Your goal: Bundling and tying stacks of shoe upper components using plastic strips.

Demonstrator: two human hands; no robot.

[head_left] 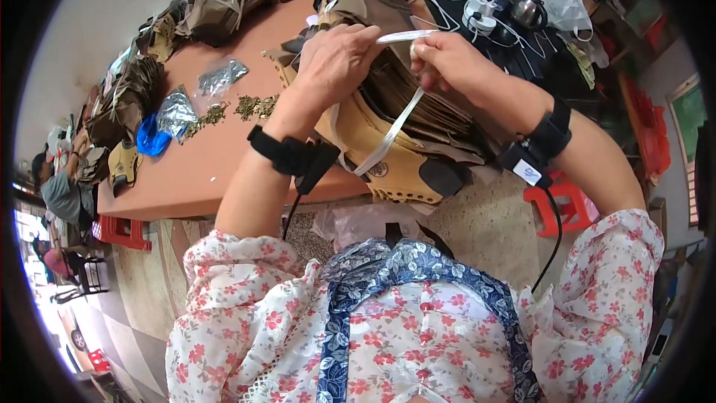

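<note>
A thick stack of tan and brown leather-like pieces (406,97) lies at the table's near right corner, its tan end piece edged with small punched holes. A flat white plastic strap (394,134) runs around the stack. Above it, my left hand (339,60) is closed on the strap, with the back of the hand upward. My right hand (447,63) pinches the strap a little to the right, thumb and fingers pressed together. Between the two hands a short length of strap is stretched. Wrist bands with small black boxes sit on both forearms.
On the brown table (201,190) lie small metal fittings (253,107), plastic bags (177,110) and a blue bag (153,136). Other tied bundles (231,7) line its far left side. Cables, a kettle (528,11) and bottles stand far right. Red stools (561,207) flank the table; another person (67,186) is at left.
</note>
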